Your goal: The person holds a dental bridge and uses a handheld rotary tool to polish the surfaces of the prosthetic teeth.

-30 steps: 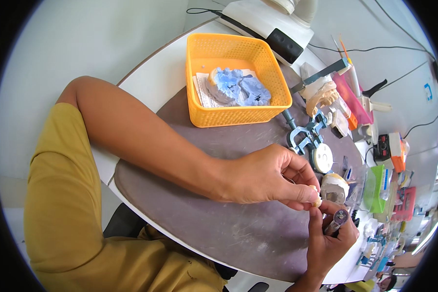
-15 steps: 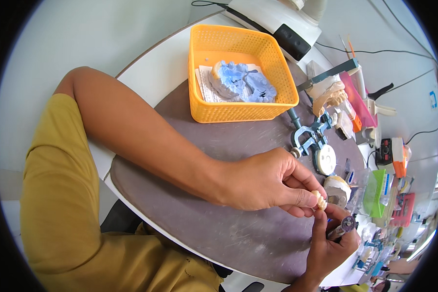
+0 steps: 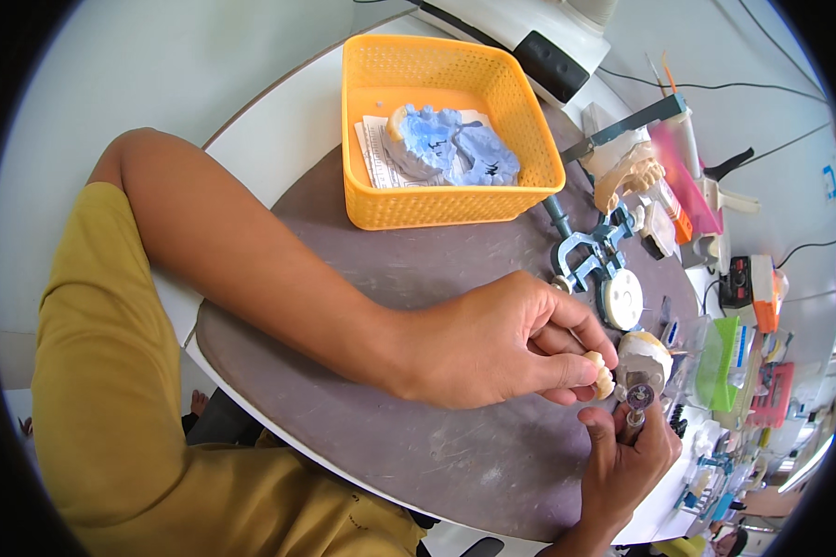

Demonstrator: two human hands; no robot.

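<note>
My left hand [image 3: 492,348] reaches across the table and pinches a small cream-coloured dental bridge [image 3: 602,375] between thumb and fingertips. My right hand [image 3: 630,455], lower and further right, is closed around a slim metallic tool with a round purplish end [image 3: 639,399]. That end points up, a short gap away from the bridge; the rest of the tool is hidden in the fingers. Just beyond both hands stands a whitish plaster dental model [image 3: 648,351], partly behind the tool. A blue-grey articulator [image 3: 593,252] with a round white plate [image 3: 622,299] lies past my left hand.
A yellow basket [image 3: 437,206] holds blue dental impressions [image 3: 455,148] on printed paper. Another plaster cast [image 3: 627,181] is by the articulator. A green container [image 3: 718,367] and assorted boxes line the right side. The brown table mat [image 3: 344,232] has a curved white edge.
My right hand has drawn away from the bridge, and the tool's round end has shifted left and up. My left hand moved slightly left, still pinching the bridge. The view shifted a little.
</note>
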